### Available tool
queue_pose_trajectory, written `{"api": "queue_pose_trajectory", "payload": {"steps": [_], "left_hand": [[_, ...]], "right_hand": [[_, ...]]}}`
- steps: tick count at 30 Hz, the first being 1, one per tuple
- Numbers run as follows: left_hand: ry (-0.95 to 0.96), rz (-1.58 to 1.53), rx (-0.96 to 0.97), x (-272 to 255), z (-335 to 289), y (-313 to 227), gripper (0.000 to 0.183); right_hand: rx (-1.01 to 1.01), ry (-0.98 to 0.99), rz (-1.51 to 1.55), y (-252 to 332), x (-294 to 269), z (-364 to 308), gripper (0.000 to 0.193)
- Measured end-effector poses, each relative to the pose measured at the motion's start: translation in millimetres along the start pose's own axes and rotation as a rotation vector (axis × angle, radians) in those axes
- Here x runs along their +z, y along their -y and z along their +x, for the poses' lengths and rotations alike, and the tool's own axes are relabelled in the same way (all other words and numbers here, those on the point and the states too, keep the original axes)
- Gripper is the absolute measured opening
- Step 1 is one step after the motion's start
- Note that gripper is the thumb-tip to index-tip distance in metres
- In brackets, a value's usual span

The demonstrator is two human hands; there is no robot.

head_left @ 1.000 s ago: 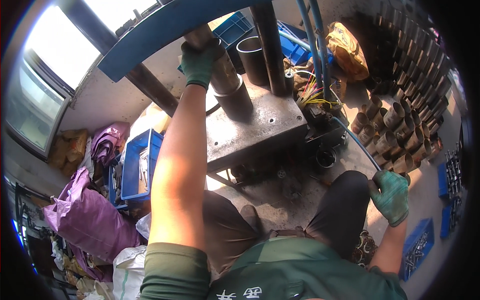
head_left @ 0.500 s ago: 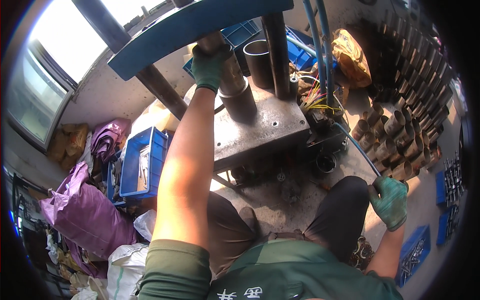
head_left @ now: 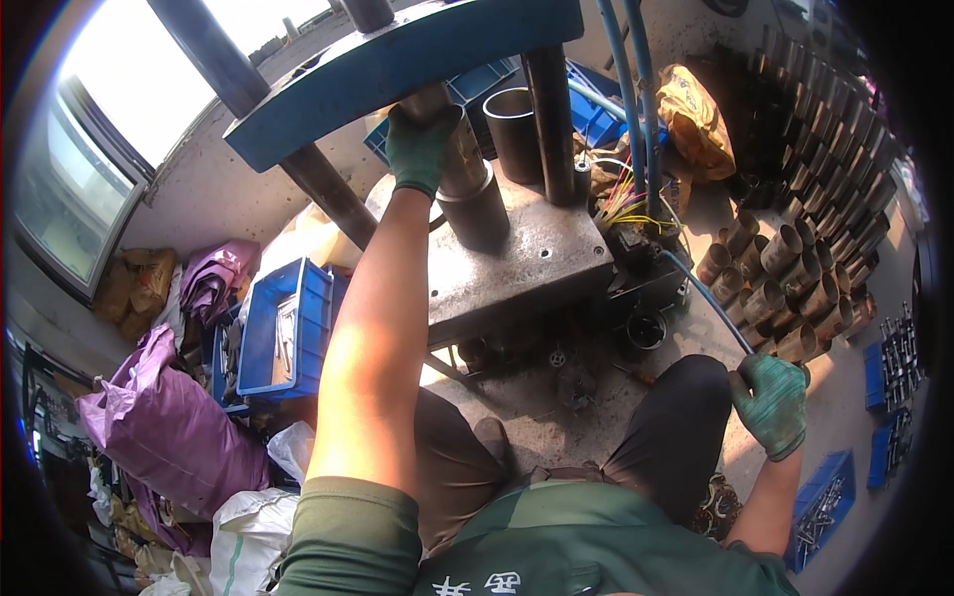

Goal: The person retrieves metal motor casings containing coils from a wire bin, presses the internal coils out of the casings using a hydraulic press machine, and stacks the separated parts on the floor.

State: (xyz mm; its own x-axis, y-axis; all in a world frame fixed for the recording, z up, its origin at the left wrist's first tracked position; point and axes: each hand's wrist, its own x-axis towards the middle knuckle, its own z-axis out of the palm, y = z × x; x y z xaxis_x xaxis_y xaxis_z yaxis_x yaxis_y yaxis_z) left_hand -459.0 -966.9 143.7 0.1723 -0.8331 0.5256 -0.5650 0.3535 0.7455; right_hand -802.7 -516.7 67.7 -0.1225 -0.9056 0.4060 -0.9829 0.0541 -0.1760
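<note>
My left hand [head_left: 413,154], in a green glove, is wrapped round the upper part of a metal tube [head_left: 465,164]. The tube stands upright on or in a wider dark steel cylinder [head_left: 479,219]; its lower end is hidden. A round press ram [head_left: 425,103] comes down to the tube's top, below the blue crossbeam [head_left: 417,77] of a press. Under the cylinder lies the press's thick steel bed [head_left: 537,260]. Out to the right, my gloved right hand [head_left: 772,405] is closed on the end of a long lever rod [head_left: 711,291], which slopes up to the press.
Another open cylinder [head_left: 513,134] stands behind on the bed. Loose wires [head_left: 628,204] hang beside the right column. Stacked metal tubes [head_left: 785,278] fill the right side. Blue bins [head_left: 328,308] and a purple sack [head_left: 164,412] stand left; a blue tray [head_left: 823,507] lies lower right.
The press, my left hand and the tube sit slightly lower in the picture, as the view has shifted a little. Both hands keep their grips; the lever has hardly moved.
</note>
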Motion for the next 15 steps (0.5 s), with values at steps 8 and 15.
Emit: {"api": "queue_pose_trajectory", "payload": {"steps": [8,15], "left_hand": [[-0.066,-0.134,0.07,10,6,22,0.082],[-0.03,-0.201,0.169,9,4,22,0.094]], "right_hand": [[0.017,0.071,0.014,0,-4,4,0.018],[-0.078,0.192,0.079,-5,-11,8,0.016]]}}
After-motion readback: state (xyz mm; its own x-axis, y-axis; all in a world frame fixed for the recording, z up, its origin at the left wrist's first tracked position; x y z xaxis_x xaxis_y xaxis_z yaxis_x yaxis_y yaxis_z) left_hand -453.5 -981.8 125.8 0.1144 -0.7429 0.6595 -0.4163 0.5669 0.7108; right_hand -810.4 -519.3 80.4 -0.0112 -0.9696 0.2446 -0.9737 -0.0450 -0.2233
